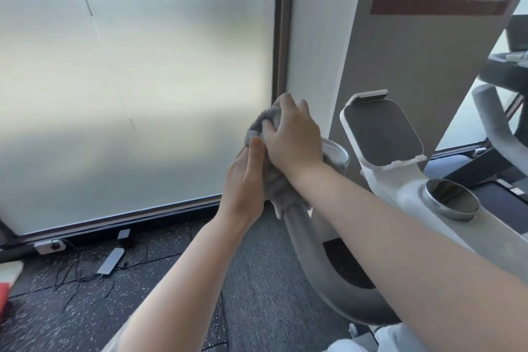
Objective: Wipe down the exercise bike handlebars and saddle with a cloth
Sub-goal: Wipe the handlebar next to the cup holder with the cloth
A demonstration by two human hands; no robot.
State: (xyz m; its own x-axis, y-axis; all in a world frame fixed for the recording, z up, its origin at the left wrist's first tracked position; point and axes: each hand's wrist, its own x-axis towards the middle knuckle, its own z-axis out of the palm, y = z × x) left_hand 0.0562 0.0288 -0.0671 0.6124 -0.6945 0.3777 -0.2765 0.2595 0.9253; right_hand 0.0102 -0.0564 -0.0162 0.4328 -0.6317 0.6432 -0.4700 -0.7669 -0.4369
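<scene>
Grey and fluffy, the cloth [274, 180] (bunched, its frayed edge hanging) wrapped the upper end of the handlebar [308, 251], left of the tablet holder [383, 134]. Right hand [294, 134] clutched it from above; left hand [245, 180] pressed its side.

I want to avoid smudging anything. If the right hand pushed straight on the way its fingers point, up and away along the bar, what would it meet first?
Probably the frosted glass panel or its dark frame, just past the right hand, which grips the grey cloth on the handlebar. Depth is unclear, so the gap cannot be judged.
</scene>
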